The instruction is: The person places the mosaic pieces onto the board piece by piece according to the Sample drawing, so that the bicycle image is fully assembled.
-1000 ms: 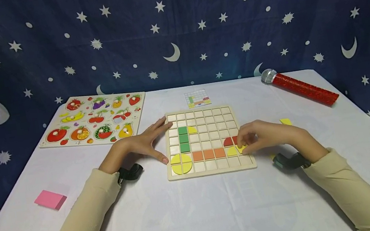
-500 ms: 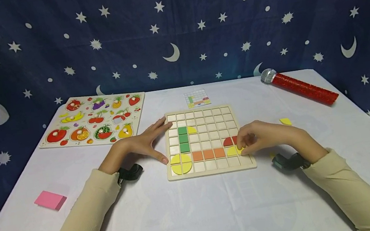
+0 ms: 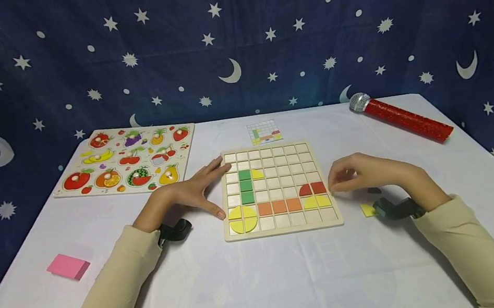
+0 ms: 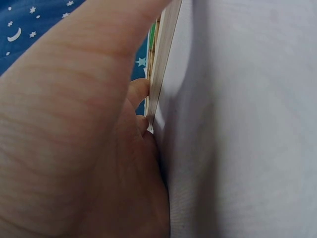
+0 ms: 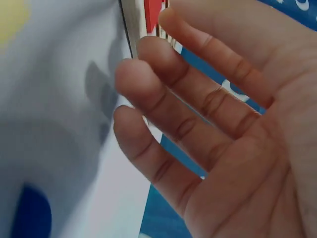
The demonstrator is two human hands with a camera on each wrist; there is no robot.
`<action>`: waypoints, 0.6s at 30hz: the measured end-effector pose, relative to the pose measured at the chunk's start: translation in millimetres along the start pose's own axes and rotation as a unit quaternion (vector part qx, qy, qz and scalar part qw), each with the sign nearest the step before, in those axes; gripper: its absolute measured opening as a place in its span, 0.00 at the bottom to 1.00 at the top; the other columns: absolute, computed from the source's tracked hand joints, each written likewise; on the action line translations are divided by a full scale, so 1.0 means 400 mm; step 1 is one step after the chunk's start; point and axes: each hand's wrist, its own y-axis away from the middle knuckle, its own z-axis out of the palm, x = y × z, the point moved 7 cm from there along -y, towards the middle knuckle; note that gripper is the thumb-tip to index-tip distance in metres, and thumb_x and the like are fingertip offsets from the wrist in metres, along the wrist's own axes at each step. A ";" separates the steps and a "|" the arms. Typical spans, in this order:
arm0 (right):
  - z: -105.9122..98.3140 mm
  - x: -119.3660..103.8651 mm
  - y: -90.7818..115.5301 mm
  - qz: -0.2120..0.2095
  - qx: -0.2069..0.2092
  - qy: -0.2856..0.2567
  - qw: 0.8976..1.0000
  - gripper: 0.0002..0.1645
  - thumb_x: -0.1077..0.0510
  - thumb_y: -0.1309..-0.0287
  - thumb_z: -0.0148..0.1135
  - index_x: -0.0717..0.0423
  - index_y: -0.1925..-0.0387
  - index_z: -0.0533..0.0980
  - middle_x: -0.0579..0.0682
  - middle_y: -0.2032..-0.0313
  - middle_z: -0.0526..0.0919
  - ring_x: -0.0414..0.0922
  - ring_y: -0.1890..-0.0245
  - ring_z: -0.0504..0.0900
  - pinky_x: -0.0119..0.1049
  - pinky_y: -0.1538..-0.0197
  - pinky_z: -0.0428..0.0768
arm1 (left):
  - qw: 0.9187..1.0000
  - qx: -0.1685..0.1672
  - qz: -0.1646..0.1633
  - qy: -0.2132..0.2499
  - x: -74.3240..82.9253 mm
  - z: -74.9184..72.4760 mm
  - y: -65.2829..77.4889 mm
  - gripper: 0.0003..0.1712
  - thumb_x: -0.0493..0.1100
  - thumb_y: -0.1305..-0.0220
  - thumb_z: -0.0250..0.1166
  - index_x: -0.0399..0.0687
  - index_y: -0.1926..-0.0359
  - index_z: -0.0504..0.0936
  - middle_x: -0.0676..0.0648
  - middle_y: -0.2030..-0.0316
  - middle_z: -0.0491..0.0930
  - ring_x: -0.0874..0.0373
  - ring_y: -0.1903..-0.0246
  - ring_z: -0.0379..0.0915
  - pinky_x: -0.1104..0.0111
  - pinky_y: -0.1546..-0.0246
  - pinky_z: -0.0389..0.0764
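A wooden grid board (image 3: pixel 286 227) lies mid-table with colored tiles in its cells. My left hand (image 3: pixel 192 190) spreads its fingers along the board's left edge; the left wrist view shows fingertips (image 4: pixel 140 91) at the wooden side. My right hand (image 3: pixel 365 171) hovers at the board's right edge, fingers loosely bent, nothing between them in the right wrist view. Near it, two red quarter-circle tiles (image 3: pixel 318 187) sit above two yellow quarter-circle tiles (image 3: pixel 323 200). Orange squares (image 3: pixel 279 206), green squares (image 3: pixel 246 186) and a yellow circle of quarters (image 3: pixel 243 219) fill other cells.
A yellow tile (image 3: pixel 368 210) lies by the right wrist. Behind the board is a small pattern card (image 3: pixel 265 132). A fruit puzzle board (image 3: pixel 124 160) stands back left, a red glittery microphone (image 3: pixel 400 117) back right, a pink block (image 3: pixel 68 267) front left.
My right hand has let go of the yellow quarter-circle tile, which lies in its cell, and has moved right off the board. The left hand stays in place.
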 end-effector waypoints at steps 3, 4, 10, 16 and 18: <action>-0.018 0.025 0.010 0.012 0.013 0.006 1.000 0.06 0.56 0.44 0.70 0.51 0.63 0.83 0.42 0.66 0.83 0.43 0.63 0.77 0.35 0.54 0.79 | 1.000 0.002 0.001 0.003 0.001 -0.001 0.001 0.73 0.63 0.58 0.79 0.51 0.22 0.41 0.43 0.23 0.24 0.42 0.25 0.20 0.38 0.32 0.37; -0.024 0.033 0.014 0.016 0.017 0.008 1.000 0.06 0.57 0.44 0.70 0.51 0.63 0.83 0.42 0.66 0.83 0.43 0.63 0.77 0.34 0.55 0.79 | 1.000 0.003 0.002 0.003 0.001 -0.001 0.001 0.73 0.63 0.58 0.79 0.51 0.22 0.41 0.43 0.23 0.24 0.42 0.25 0.21 0.38 0.32 0.37; -0.059 0.073 0.037 0.027 0.043 0.013 0.999 0.06 0.59 0.45 0.71 0.53 0.63 0.83 0.44 0.65 0.84 0.43 0.63 0.79 0.33 0.55 0.79 | 1.000 0.002 0.004 -0.003 -0.002 0.003 -0.003 0.73 0.64 0.59 0.79 0.51 0.22 0.41 0.44 0.23 0.24 0.44 0.25 0.20 0.39 0.31 0.37; -0.090 0.108 0.057 0.037 0.080 0.030 0.996 0.07 0.60 0.45 0.71 0.55 0.63 0.83 0.44 0.65 0.84 0.40 0.65 0.77 0.33 0.55 0.79 | 1.000 0.002 0.006 -0.001 -0.003 0.002 -0.002 0.73 0.63 0.59 0.79 0.51 0.22 0.41 0.45 0.23 0.24 0.44 0.25 0.20 0.39 0.31 0.37; -0.100 0.122 0.065 0.042 0.090 0.033 0.994 0.08 0.61 0.46 0.71 0.55 0.63 0.83 0.44 0.65 0.84 0.39 0.66 0.77 0.31 0.55 0.79 | 1.000 0.002 0.005 -0.001 -0.004 0.002 -0.002 0.73 0.63 0.59 0.79 0.51 0.22 0.41 0.45 0.23 0.24 0.44 0.25 0.20 0.39 0.31 0.37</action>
